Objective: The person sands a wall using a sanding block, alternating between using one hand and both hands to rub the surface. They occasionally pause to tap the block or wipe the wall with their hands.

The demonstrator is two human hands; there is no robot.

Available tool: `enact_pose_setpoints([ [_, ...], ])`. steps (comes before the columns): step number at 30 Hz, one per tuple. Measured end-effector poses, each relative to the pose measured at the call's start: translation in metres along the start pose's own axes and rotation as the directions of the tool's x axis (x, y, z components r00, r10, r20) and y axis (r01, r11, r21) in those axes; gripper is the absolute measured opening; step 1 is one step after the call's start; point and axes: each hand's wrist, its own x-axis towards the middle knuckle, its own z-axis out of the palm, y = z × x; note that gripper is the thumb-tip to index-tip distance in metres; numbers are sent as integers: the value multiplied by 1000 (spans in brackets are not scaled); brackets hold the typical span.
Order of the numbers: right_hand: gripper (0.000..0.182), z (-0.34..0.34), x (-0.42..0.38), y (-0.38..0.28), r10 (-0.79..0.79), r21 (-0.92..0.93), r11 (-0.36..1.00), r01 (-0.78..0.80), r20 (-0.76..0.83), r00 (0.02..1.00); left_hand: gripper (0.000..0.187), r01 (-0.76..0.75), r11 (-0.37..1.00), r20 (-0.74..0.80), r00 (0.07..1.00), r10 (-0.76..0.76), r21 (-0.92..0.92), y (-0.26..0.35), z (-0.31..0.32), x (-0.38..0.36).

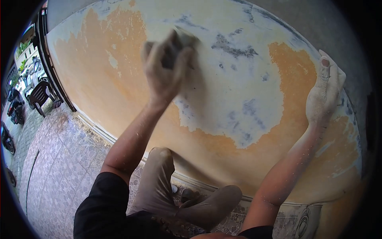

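My left hand (165, 73), smeared by motion, is closed around a blurred dark handheld object (170, 57) with a pale flat edge. It is at the upper middle of the peeling wall (234, 103), whose exact contact with the object I cannot make out. Yellow-orange paint surrounds a bare whitish patch with grey spots. At the wall's right edge, my right hand (324, 93) lies with its fingers stretched out and holds nothing. Pale dust coats this hand and its forearm.
My bent knees (161, 157) are close to the wall's foot. Patterned tiles (63, 167) cover the floor, with flaky debris (89, 131) along the wall. A dark plastic chair (40, 95) and a motorcycle (16, 107) stand at left. A coiled cord (304, 221) is at lower right.
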Motion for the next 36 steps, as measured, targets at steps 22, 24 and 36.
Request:
enact_pose_setpoints([
  [22, 71, 19, 5, 7, 116, 171, 980, -104, -61, 991, 48, -241, 970, 16, 970, 241, 21, 5, 4, -77],
  [24, 72, 23, 3, 3, 125, 178, 979, -100, -140, 982, 52, -429, 886, 432, 775, 461, -176, 19, -13, -145],
  [36, 42, 10, 6, 84, -130, 124, 982, 143, -104, 986, 49, 474, 878, -472, 790, -392, 64, -158, -78, -59],
])
